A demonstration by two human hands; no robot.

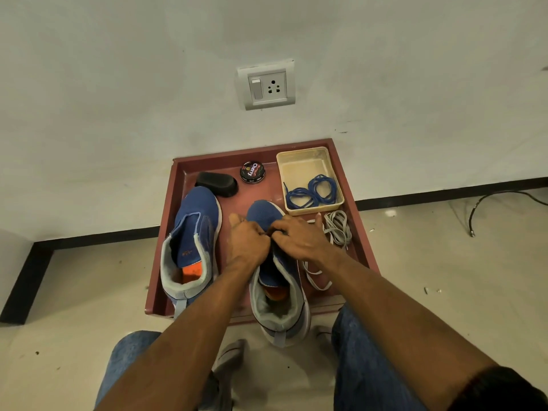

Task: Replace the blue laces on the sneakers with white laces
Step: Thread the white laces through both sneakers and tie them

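While both hands (246, 241) (299, 237) pinch at the right sneaker's (277, 280) eyelets, the limp, light white lace (336, 226) at three o'clock handles best held near its stiff tip.

Plain indoor room, likely home or bare office corner — person seated on floor. Cream tiled floor (444, 277) scuffed, bits of debris scattered. White painted wall (118, 84) far, with black skirting strip (444, 195) along base. Switch-and-socket plate (267, 87) mounted low on wall, far centre. Loose black cable (486, 203) lying on floor at right. Red-brown tray (360, 221) set on floor against wall, holding shoe-care kit — polish tin (252, 172), black brush (216, 183).
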